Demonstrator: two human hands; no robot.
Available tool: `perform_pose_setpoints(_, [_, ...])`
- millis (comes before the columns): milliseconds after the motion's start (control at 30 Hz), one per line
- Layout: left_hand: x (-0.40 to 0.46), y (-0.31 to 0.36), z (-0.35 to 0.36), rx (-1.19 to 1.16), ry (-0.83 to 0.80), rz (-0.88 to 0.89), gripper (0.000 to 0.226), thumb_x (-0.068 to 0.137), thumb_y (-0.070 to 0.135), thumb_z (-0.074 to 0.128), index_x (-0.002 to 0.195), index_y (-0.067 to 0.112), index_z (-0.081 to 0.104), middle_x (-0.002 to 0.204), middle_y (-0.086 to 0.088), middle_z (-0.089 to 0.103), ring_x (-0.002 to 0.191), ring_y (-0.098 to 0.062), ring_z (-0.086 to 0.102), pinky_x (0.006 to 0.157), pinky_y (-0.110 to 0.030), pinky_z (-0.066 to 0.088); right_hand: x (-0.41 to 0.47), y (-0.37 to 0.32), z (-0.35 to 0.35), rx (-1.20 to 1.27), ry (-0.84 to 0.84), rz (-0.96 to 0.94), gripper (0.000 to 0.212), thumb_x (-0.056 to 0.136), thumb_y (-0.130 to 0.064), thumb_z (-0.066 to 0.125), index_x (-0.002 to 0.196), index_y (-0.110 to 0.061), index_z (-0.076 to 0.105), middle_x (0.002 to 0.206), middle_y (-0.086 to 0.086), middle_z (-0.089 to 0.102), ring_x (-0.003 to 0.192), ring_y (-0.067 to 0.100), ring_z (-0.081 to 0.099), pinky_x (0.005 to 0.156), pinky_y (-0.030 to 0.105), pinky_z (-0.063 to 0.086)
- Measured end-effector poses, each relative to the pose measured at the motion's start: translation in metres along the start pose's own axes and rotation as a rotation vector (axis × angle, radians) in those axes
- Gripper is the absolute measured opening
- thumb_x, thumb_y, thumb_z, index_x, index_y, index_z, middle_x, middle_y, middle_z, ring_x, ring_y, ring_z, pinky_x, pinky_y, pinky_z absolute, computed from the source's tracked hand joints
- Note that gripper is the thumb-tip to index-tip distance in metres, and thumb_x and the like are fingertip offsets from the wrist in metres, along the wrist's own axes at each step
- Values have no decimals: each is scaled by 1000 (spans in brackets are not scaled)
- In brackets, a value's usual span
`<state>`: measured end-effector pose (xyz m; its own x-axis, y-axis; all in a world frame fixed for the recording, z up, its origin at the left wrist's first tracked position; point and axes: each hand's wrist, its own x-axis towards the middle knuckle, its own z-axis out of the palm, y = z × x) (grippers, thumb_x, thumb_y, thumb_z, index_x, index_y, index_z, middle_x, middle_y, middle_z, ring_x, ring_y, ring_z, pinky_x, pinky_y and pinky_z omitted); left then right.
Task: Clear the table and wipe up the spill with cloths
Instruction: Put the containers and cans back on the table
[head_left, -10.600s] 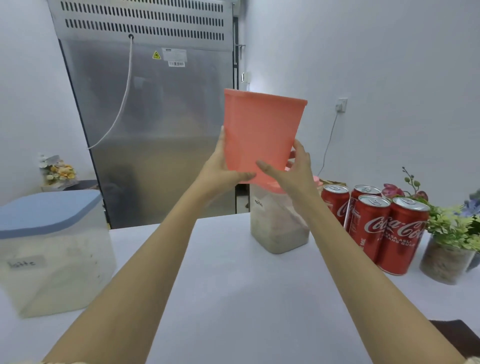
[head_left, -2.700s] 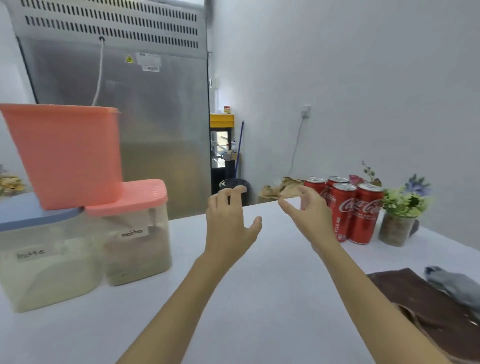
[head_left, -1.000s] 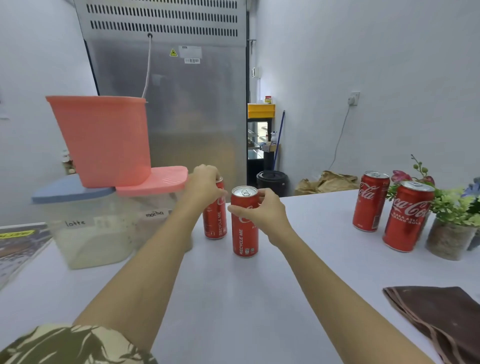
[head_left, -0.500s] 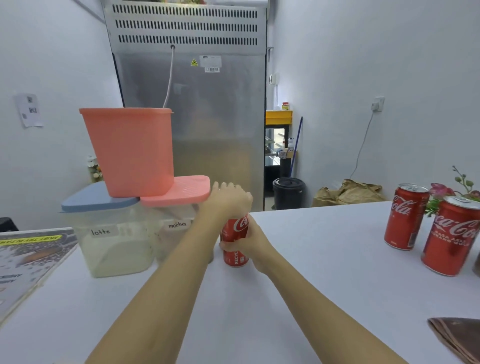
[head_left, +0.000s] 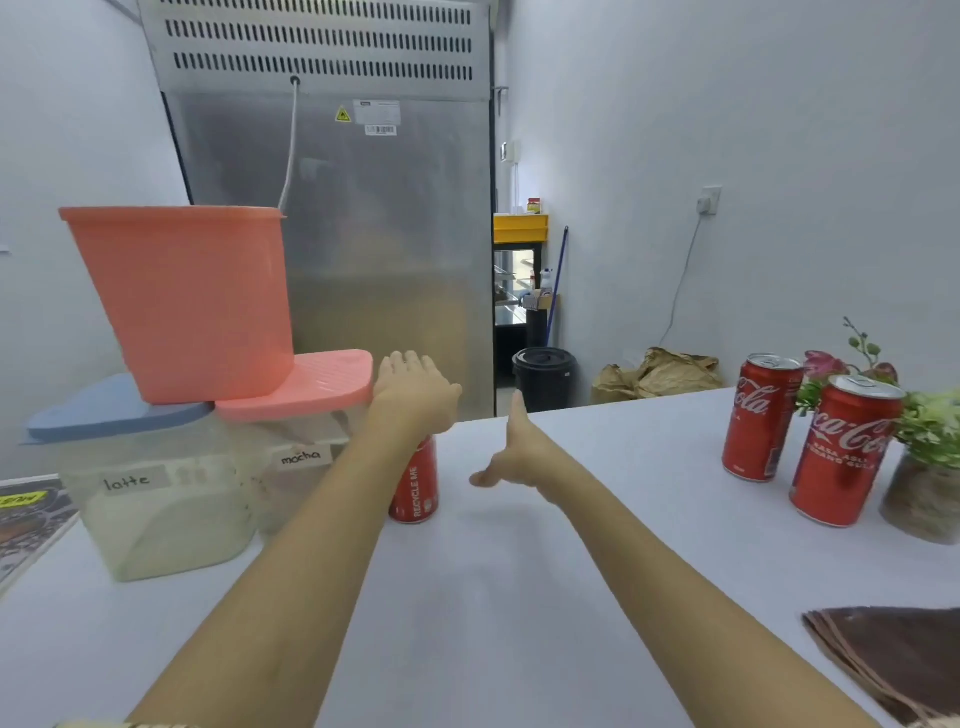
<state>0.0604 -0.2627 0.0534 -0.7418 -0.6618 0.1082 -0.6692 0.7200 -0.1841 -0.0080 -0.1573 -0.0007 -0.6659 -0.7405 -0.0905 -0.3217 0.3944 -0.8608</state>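
Cans: one red can (head_left: 415, 483) stands on the white table (head_left: 467, 597) just beside the mocha container (head_left: 296, 467). Over that can rests the left hand (head_left: 413, 397), fingers relaxed, not curled. Right of the can, the right hand (head_left: 519, 457) is spread, holding nothing. Two more cans (head_left: 810, 441) stand well right.

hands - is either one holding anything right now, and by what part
The right hand is open and holds nothing. The left hand is over the top of a red can; whether it grips the can cannot be told.
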Motion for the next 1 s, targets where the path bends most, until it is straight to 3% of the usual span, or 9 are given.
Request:
perform_pose_setpoints(67, [-2, 13, -6, 0, 58, 6, 68, 101, 44, 15, 148, -2, -2, 156, -22, -5, 145, -35, -5, 117, -42, -2, -13, -1, -35, -49, 133, -23, 115, 77, -6, 75, 150, -18, -13, 156, 9, 19, 136, 28, 33, 99, 35, 39])
perform_pose_setpoints(200, [-6, 69, -27, -103, 161, 206, 69, 100, 47, 14, 148, 0, -1, 156, -22, -3, 145, -35, -5, 117, -42, -2, -43, 10, -103, -249, 497, -39, 81, 78, -6, 68, 144, -10, 21, 140, 10, 41, 121, 30, 47, 94, 42, 47])
perform_pose_setpoints(300, [-4, 127, -36, -141, 164, 343, 67, 100, 46, 18, 150, 3, 4, 156, -21, 5, 145, -35, -1, 117, -45, 0, -70, 28, -142, -438, 767, -7, 52, 82, -7, 56, 133, -9, 40, 133, 8, 48, 122, 28, 46, 100, 42, 38])
perform_pose_setpoints(400, [-5, 181, -40, -179, 163, 418, 61, 100, 44, 20, 148, 6, 14, 153, -22, 19, 142, -37, 10, 116, -47, 7, -92, 51, -174, -614, 926, 60, 44, 86, -10, 53, 130, -11, 44, 134, 6, 43, 126, 25, 37, 97, 40, 28])
perform_pose_setpoints(600, [-2, 261, -42, -492, 44, 604, 57, 98, 43, 30, 150, 26, 13, 149, -17, 29, 137, -39, 23, 111, -53, 21, -99, 91, -207, -810, 937, 234, 49, 89, -35, 61, 130, -12, 48, 149, 7, 28, 135, 28, 24, 106, 42, 26])
perform_pose_setpoints(700, [4, 288, -37, -657, 0, 608, 60, 97, 43, 34, 150, 30, 10, 150, -22, 23, 135, -42, 25, 110, -54, 24, -95, 103, -205, -833, 993, 162, 52, 88, -31, 62, 131, -10, 44, 147, 6, 31, 133, 26, 27, 104, 37, 28])
perform_pose_setpoints(767, [8, 297, -30, -700, 10, 572, 59, 95, 45, 40, 148, 31, 18, 149, -24, 20, 132, -48, 25, 107, -54, 28, -93, 106, -205, -819, 1027, 126, 51, 88, -28, 63, 130, -8, 42, 143, 7, 35, 131, 25, 30, 103, 35, 29])
perform_pose_setpoints(867, [12, 306, -22, -834, 124, 557, 52, 87, 39, 59, 129, 16, 40, 131, -18, 37, 117, -44, 39, 97, -45, 36, -90, 108, -210, -766, 1043, 87, 50, 85, -28, 67, 122, -7, 41, 131, 8, 44, 124, 26, 36, 99, 33, 32])
perform_pose_setpoints(1000, [12, 308, -21, -1028, 203, 573, 45, 77, 27, 73, 100, 13, 37, 99, -8, 54, 88, -24, 50, 68, -28, 37, -92, 115, -207, -709, 1044, 32, 47, 83, -21, 67, 119, -8, 41, 127, 6, 50, 126, 26, 38, 102, 35, 31])
